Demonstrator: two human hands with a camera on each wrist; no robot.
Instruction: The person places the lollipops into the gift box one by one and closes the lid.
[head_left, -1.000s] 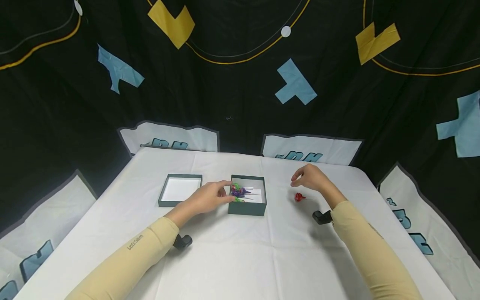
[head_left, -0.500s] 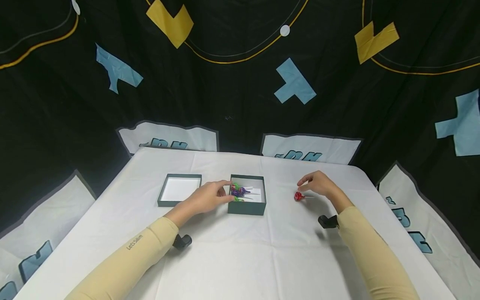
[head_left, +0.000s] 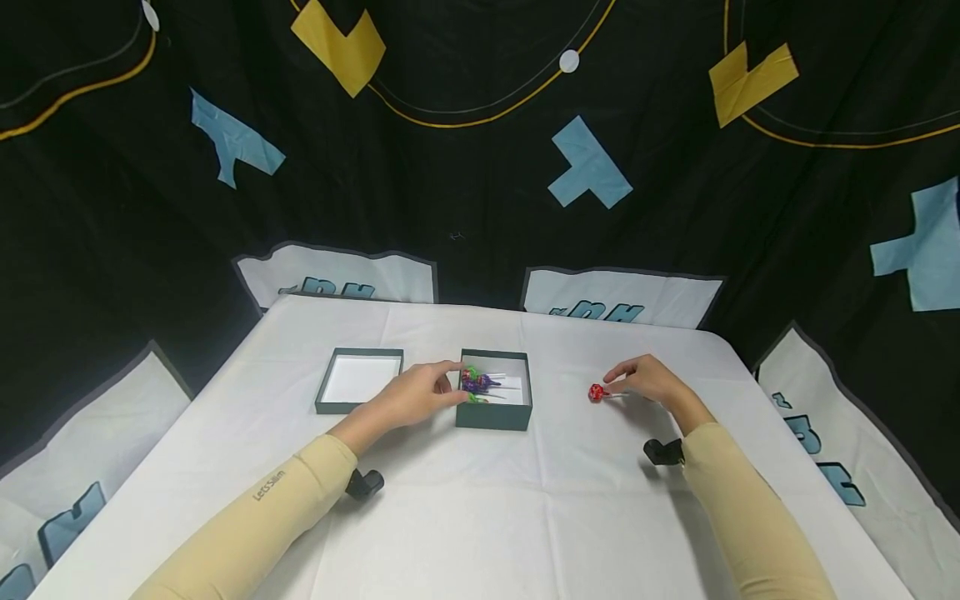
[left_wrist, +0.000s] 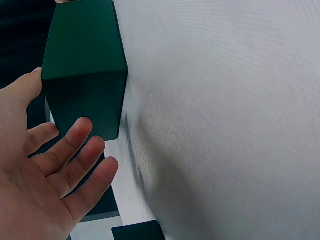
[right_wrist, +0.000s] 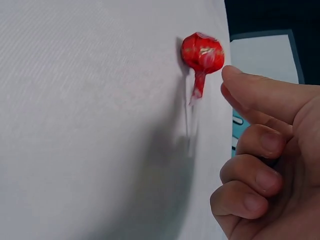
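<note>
My left hand (head_left: 420, 394) rests at the left wall of a dark green box (head_left: 493, 418), thumb and index finger at its rim. In the left wrist view, the other fingers of that hand extend loosely by the box's side (left_wrist: 90, 100). Inside the box lie several lollipops (head_left: 480, 382) in purple and green wrappers, partly hidden by the fingers. A red-wrapped lollipop (head_left: 596, 392) lies on the table right of the box. Just beside it hovers my right hand (head_left: 648, 381), thumb and index finger held out, a small gap from the lollipop (right_wrist: 202, 52) in the right wrist view.
Left of the box lies its green-edged lid (head_left: 362, 379), white inside facing up. White cloth covers the table (head_left: 480, 508). A black curtain (head_left: 480, 183) hangs behind, and a black wrist camera (head_left: 663, 452) sits under the right wrist.
My right hand has come down and shifted slightly right, closer to the red lollipop and its stick. The left hand stays at the box.
</note>
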